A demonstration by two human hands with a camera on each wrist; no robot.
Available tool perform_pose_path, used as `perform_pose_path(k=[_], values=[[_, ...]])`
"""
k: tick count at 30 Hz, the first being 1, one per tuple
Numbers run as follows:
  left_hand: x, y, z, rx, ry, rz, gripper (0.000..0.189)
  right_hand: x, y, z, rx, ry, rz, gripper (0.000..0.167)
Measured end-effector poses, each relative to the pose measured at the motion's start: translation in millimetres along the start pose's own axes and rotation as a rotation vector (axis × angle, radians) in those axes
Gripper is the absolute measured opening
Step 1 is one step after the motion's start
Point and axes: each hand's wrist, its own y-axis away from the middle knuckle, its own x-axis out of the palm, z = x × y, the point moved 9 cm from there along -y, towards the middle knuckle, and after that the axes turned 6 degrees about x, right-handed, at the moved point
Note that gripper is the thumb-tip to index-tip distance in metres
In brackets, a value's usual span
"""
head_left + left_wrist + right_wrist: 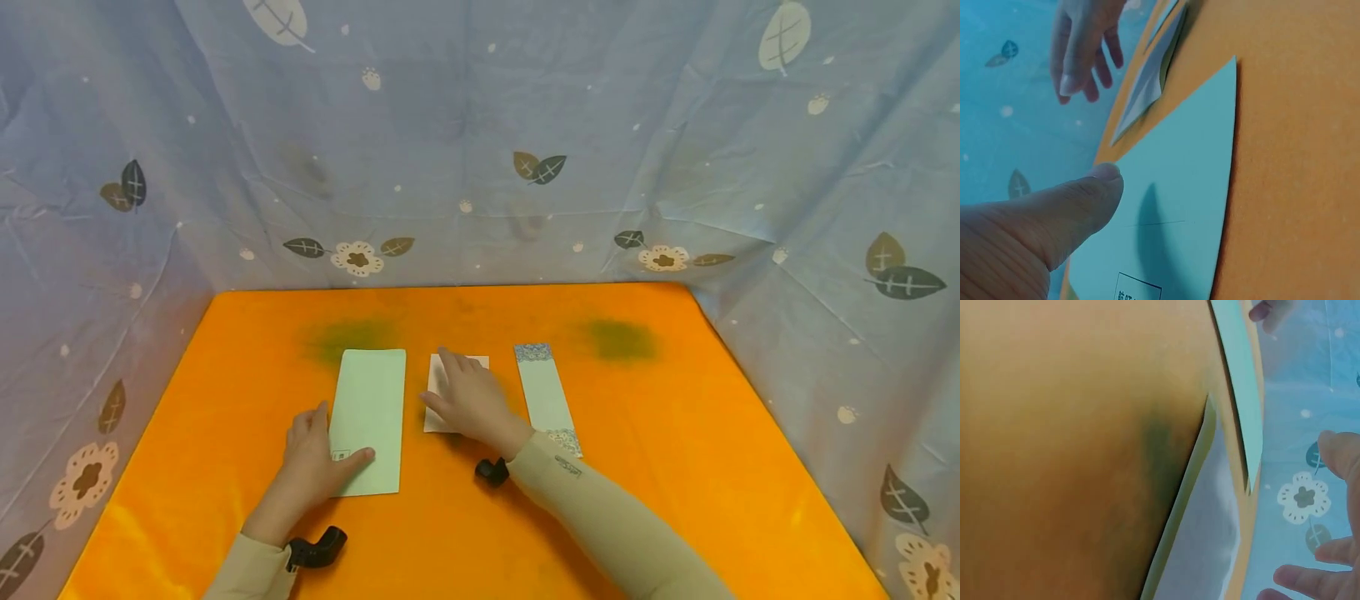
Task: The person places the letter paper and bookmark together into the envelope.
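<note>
A pale green envelope [371, 400] lies on the orange cloth, with a small printed box [1140, 289] near its lower left corner. My left hand [309, 462] is at its left edge, the thumb reaching over the paper and the other fingers along the outer side. To the right is a smaller white folded paper [1200, 544], its edges slightly raised. Over this paper hovers my right hand [476, 404], its fingers spread and holding nothing. Just right of that hand lies a long white strip [546, 396] with blue patterned ends, its lower part near the sleeve.
Orange cloth [675, 467] covers the table and has two dark green smudges toward the back. Blue-grey curtains [465, 125] with leaf and flower prints close off the back and both sides. Black camera mounts [318, 550] sit at the wrists.
</note>
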Motion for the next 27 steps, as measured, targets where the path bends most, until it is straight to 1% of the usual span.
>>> perform_pose_path(k=[4,8,13,16,18,21,23,27], values=[[0.5,0.0,2.2,-0.020,0.013,0.019,0.111,0.4,-3.6,6.7,0.003,-0.108,0.010,0.088],[1.3,-1.0,4.8,-0.033,0.006,0.027,0.110,3.6,-5.4,10.6,0.024,-0.223,0.038,0.092],[0.4,-3.4,7.2,-0.042,-0.017,0.028,0.108,11.4,-7.5,15.2,0.057,-0.405,0.088,0.095],[-0.7,-5.2,8.0,-0.056,-0.021,0.031,0.108,18.3,-9.2,15.8,0.106,-0.520,0.139,0.097],[-1.5,-6.6,7.9,-0.065,-0.027,0.037,0.109,23.3,-10.5,14.6,0.159,-0.596,0.176,0.098],[-2.2,-8.7,8.3,-0.072,-0.036,0.054,0.111,30.3,-13.6,12.7,0.225,-0.685,0.210,0.097],[-2.4,-10.2,9.1,-0.074,-0.031,0.063,0.109,33.9,-15.2,10.8,0.253,-0.724,0.214,0.095],[-4.0,-12.4,12.4,-0.077,0.020,0.080,0.101,41.8,-17.2,8.0,0.283,-0.773,0.216,0.089]])
